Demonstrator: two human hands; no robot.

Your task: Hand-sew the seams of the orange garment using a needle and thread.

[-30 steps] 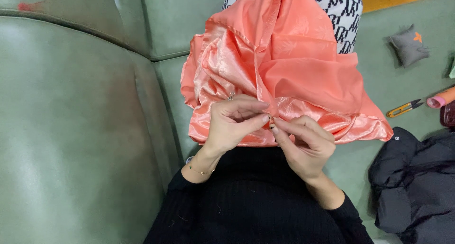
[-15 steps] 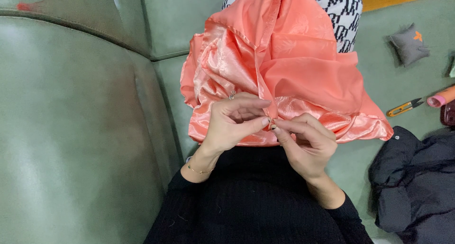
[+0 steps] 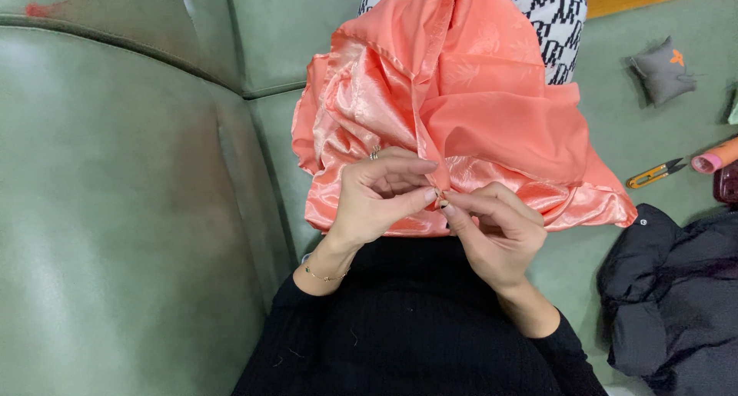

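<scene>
The orange cloth (image 3: 461,111) pinched between the left hand (image 3: 380,196) and the right hand (image 3: 492,231) is thin woven fabric: glossy satin where it bunches above the left hand, duller and matt on the flat fold above the right. The black sleeves (image 3: 415,334) below both hands are matt ribbed knit. A thin metal bracelet (image 3: 323,275) shines at the left wrist. The green sofa (image 3: 115,211) left of the hands looks like smooth leather with a soft sheen. The dark jacket (image 3: 676,288) right of the right hand is matt cloth.
</scene>
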